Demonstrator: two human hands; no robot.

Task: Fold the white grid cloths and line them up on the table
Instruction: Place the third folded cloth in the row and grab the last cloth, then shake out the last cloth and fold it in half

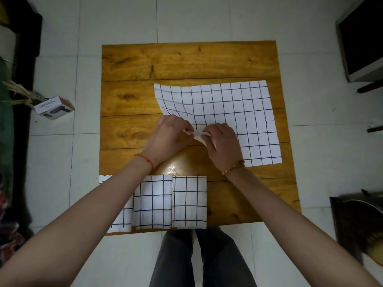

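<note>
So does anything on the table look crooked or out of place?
Only the open cloth: its near left corner is bunched up where both hands pinch it. The three folded cloths sit in a row.

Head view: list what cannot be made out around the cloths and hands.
- Near left corner of the unfolded cloth: hidden under the left hand and right hand, both pinching its edge.
- Leftmost folded cloth: mostly covered by the left forearm.
- Layer count in the middle folded cloth and right folded cloth: unseen from above.
- Print on the small box: too small.
</note>
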